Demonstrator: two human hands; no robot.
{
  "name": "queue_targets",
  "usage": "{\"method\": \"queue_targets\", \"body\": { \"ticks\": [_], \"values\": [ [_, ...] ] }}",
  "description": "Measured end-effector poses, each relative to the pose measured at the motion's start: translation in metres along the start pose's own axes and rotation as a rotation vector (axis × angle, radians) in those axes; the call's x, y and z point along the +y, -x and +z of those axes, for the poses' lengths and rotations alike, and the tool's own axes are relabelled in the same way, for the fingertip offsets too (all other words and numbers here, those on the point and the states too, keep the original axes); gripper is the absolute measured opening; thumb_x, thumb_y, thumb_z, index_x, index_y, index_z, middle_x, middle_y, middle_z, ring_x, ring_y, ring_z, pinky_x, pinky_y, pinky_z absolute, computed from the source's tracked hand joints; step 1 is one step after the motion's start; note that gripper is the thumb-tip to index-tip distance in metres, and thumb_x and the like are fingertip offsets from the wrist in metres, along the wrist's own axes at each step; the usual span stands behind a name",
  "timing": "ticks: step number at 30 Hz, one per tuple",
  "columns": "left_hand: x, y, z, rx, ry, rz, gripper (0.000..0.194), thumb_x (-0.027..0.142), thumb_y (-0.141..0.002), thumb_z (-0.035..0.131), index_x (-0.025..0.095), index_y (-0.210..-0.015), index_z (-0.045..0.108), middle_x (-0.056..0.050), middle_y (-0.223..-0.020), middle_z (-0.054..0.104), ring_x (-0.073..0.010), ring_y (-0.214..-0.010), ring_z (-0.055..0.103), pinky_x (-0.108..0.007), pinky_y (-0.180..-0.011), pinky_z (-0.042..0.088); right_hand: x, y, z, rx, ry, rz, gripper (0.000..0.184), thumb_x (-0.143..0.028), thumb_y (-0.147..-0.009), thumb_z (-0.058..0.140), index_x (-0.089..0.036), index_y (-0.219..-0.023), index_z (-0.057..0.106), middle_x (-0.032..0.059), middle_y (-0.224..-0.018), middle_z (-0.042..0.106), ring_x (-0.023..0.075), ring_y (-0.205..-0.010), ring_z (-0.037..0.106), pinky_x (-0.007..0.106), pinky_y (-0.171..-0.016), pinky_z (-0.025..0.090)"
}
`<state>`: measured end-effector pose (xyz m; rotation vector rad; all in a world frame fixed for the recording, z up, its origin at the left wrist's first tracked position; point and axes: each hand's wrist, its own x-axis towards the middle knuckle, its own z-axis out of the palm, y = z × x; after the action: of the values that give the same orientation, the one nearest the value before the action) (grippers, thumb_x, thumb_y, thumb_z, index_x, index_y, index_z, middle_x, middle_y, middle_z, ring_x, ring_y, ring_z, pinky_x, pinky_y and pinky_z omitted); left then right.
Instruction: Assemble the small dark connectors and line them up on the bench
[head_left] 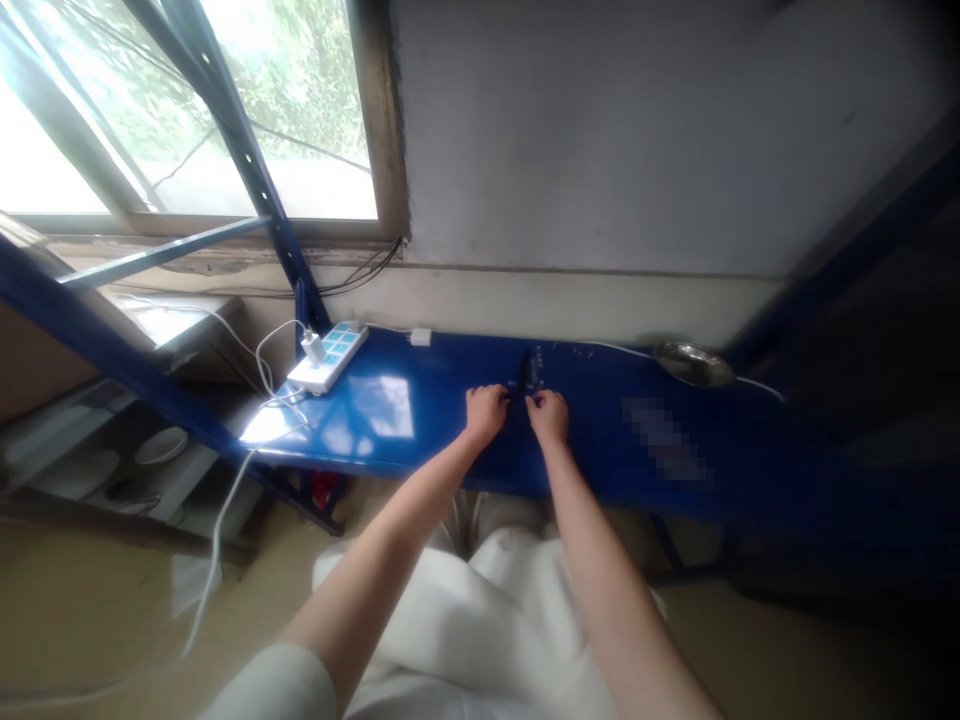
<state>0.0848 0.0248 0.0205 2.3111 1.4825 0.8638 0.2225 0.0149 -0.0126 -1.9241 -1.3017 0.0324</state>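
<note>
Over the blue table my left hand (486, 410) is closed in a pinch at the left side of a small dark object (524, 372). From the other side my right hand (549, 412) pinches at its lower right. The object looks thin and dark, with pale or see-through bits along its right side. It is too small and blurred to name its kind. Both hands are close together near the middle of the table, and the fingertips partly hide what they grip.
A white power strip (330, 358) with a plugged-in charger (313, 346) lies on the blue table (442, 370) at left. A white adapter (421, 337) sits at the back edge, and a shiny metal dish (694, 364) at right. A white cable (217, 540) hangs off the left end.
</note>
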Motion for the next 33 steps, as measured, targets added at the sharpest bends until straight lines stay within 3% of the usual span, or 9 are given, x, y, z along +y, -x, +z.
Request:
{"method": "queue_targets", "body": {
  "ticks": [7,14,19,24,33],
  "values": [
    [-0.004,-0.001,0.001,0.092,0.171,-0.097,0.009,0.017,-0.077,0.054,0.017,-0.084,0.061,-0.004,-0.083,0.065,-0.0166,-0.079,0.057,-0.033,-0.083,0.037,-0.002,0.0,-0.002,-0.02,0.01,0.019,0.022,-0.029,-0.072,0.053,-0.012,-0.081,0.062,0.0096,-0.078,0.058,0.019,-0.071,0.052,0.029,-0.066,0.039],
    [-0.032,0.0,-0.013,0.298,0.548,-0.352,0.005,0.019,-0.074,0.057,0.015,-0.077,0.056,-0.002,-0.073,0.059,-0.0114,-0.068,0.054,-0.024,-0.068,0.043,-0.001,0.0,-0.001,0.006,-0.003,0.015,0.022,-0.03,-0.071,0.051,-0.012,-0.078,0.062,0.0088,-0.076,0.058,0.018,-0.068,0.051,0.028,-0.065,0.039],
    [-0.052,0.007,-0.017,0.383,0.724,-0.366,0.015,0.028,-0.074,0.058,0.015,-0.081,0.056,-0.002,-0.073,0.058,-0.0113,-0.07,0.055,-0.023,-0.067,0.045,0.001,0.0,0.001,0.014,-0.004,0.006,0.021,-0.03,-0.071,0.051,-0.013,-0.077,0.062,0.0087,-0.075,0.058,0.0177,-0.067,0.051,0.028,-0.062,0.039],
    [-0.053,0.011,-0.019,0.438,0.878,-0.394,0.015,0.029,-0.076,0.055,0.015,-0.082,0.054,-0.001,-0.071,0.058,-0.01,-0.067,0.057,-0.023,-0.068,0.047,0.001,0.0,0.0,0.016,-0.006,0.004,0.021,-0.031,-0.072,0.051,-0.013,-0.076,0.061,0.0085,-0.075,0.058,0.0173,-0.066,0.051,0.027,-0.061,0.039],
    [-0.052,0.011,-0.014,0.416,0.822,-0.334,0.015,0.03,-0.079,0.051,0.015,-0.081,0.052,-0.001,-0.069,0.057,-0.0098,-0.062,0.055,-0.023,-0.063,0.046,-0.006,0.001,-0.007,-0.041,0.046,0.047,0.016,-0.027,-0.074,0.051,-0.013,-0.076,0.06,0.0086,-0.078,0.058,0.0174,-0.068,0.051,0.027,-0.061,0.036]
  ]
}}
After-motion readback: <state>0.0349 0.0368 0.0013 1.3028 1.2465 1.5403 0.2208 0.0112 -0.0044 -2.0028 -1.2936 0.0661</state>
